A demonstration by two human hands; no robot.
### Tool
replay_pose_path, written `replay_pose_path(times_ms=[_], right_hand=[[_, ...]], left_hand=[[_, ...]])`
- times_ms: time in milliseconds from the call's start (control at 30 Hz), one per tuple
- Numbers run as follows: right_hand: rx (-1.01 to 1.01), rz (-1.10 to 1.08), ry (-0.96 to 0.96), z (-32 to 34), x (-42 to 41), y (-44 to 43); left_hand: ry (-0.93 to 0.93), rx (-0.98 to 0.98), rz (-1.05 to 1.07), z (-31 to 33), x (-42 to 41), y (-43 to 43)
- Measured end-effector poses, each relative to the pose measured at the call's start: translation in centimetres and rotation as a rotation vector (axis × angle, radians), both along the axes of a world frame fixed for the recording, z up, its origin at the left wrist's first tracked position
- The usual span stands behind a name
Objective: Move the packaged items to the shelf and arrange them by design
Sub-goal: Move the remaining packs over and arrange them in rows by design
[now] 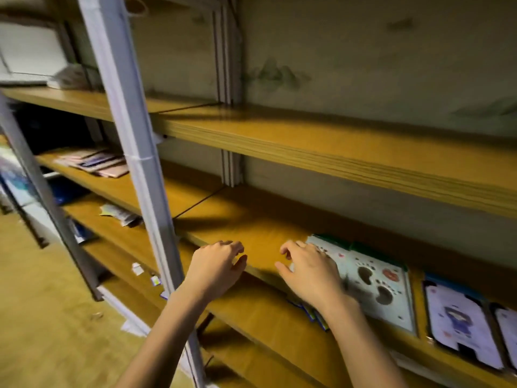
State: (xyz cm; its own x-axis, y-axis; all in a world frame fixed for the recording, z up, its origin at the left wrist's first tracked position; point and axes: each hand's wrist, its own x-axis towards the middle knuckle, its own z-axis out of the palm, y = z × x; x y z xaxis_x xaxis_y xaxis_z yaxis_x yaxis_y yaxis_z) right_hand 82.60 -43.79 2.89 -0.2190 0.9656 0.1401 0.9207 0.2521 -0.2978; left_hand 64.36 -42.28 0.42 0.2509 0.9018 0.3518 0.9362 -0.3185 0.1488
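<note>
A pale blue package with paw prints (375,284) lies flat on the wooden shelf (263,233), with green-edged packages showing under its far side. My right hand (310,273) rests on its left part, fingers loosely bent. My left hand (215,267) hovers at the shelf's front edge, fingers loosely curled and holding nothing. To the right lie two purple-and-white packages with a cartoon figure (461,323), side by side.
A grey metal upright (134,152) stands just left of my left hand. Pink and blue packages (92,162) lie on the shelf further left, with scattered small items (120,215) on the lower shelves. The shelf above (335,147) holds nothing here.
</note>
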Motion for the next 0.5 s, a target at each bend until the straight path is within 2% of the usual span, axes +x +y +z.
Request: replay_pose_path(times_ms=[167,500], right_hand=[[-0.009,0.119,0.009,0.7,-8.3,2.0],[-0.023,0.107,0.068,-0.1,-25.6,5.1]], left_hand=[[-0.018,0.017,0.096,0.4,-8.3,0.2],[0.044,-0.01,0.13,0.5,-24.8,2.9]])
